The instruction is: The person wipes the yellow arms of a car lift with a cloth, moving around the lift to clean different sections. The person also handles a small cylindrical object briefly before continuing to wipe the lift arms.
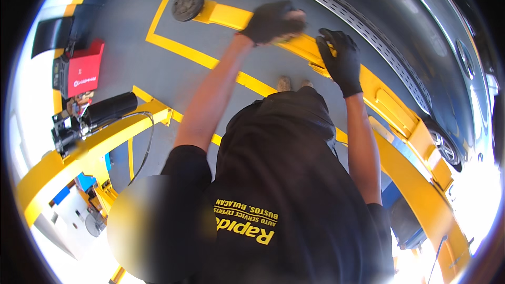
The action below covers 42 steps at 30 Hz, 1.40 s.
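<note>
My left hand [273, 22], in a black glove with bare skin showing at the fingers, is closed above a yellow lift arm [226, 14]. Its fingers are slightly blurred, and whatever they may hold is hidden. To its right, my right hand [341, 62] hovers over or beside the same arm, black-gloved, with fingers loosely bent and a gap between thumb and forefinger. Nothing shows in that gap except the yellow behind it; I cannot tell if it touches the arm. A round black pad [188, 5] sits at the arm's far left end.
A dark car [400, 16] with a perforated metal side step [363, 37] stands along the right. At left are a yellow lift post [94, 144] with a black cylinder motor [111, 110] and a red box [84, 71]. Yellow lines [184, 51] mark the grey floor.
</note>
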Each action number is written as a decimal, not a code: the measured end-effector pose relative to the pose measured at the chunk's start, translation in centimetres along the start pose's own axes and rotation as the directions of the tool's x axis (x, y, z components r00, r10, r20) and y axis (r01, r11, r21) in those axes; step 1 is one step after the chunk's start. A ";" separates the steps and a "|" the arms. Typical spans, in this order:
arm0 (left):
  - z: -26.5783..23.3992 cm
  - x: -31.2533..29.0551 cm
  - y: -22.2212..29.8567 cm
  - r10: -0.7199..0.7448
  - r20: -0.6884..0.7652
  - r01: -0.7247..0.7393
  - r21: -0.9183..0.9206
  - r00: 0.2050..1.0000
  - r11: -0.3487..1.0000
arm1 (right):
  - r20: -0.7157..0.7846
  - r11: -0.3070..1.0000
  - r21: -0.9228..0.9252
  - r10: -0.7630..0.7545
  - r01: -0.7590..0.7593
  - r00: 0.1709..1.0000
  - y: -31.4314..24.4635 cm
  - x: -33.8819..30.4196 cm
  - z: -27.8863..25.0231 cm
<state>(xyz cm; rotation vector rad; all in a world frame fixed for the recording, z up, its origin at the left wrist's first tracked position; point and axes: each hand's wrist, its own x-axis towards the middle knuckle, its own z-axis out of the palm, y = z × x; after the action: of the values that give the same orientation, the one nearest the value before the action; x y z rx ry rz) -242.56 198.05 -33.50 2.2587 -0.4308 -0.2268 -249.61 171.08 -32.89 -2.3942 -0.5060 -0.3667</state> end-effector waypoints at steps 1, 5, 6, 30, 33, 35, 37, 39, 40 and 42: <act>2.5 -0.1 -0.6 0.094 -0.117 -0.084 0.089 0.989 0.992 | -0.018 0.999 -0.006 -0.034 0.034 0.999 -0.1 0.2 0.3; 6.7 -0.3 0.7 0.195 -0.346 -0.135 0.190 0.918 0.972 | -0.020 0.973 -0.173 -0.157 0.151 0.987 -1.2 -0.4 0.7; 6.6 -0.2 0.1 0.217 -0.383 -0.151 0.195 0.898 0.969 | 0.025 0.983 -0.080 -0.165 0.166 0.986 -1.4 0.1 1.5; -7.5 -14.3 -11.2 -0.026 -0.863 0.188 0.080 0.504 0.979 | 0.310 0.951 -0.044 -0.280 0.307 0.909 -6.7 10.3 16.7; -10.1 -12.4 -12.9 0.139 -0.824 0.186 0.283 0.550 0.941 | 0.418 0.988 -0.042 -0.120 0.151 0.900 -10.4 12.8 20.3; -12.0 -10.8 -14.0 0.240 -0.766 0.138 0.392 0.597 0.909 | 0.338 0.995 0.059 -0.093 0.077 0.936 -12.5 14.5 22.7; -13.5 -9.2 -15.0 0.218 -0.698 0.114 0.396 0.682 0.911 | 0.255 0.991 0.130 -0.076 0.044 0.964 -13.9 16.1 24.3; -14.5 -9.3 -16.5 0.145 -0.655 0.139 0.361 0.741 0.922 | 0.365 0.994 0.105 -0.018 -0.022 0.931 -16.9 17.6 22.2; -15.0 -9.1 -17.4 0.104 -0.649 0.156 0.330 0.753 0.931 | 0.408 0.996 0.083 0.007 -0.045 0.913 -17.7 18.0 21.1; -15.4 -8.3 -18.4 0.039 -0.639 0.161 0.251 0.769 0.954 | 0.338 0.974 0.053 -0.226 0.221 0.913 -17.9 16.9 20.1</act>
<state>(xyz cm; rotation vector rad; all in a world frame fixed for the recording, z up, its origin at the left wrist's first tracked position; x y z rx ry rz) -241.39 223.16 -36.98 2.4608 -0.0149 0.6144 -239.99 201.41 -31.66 -2.4012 -0.9437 -0.0383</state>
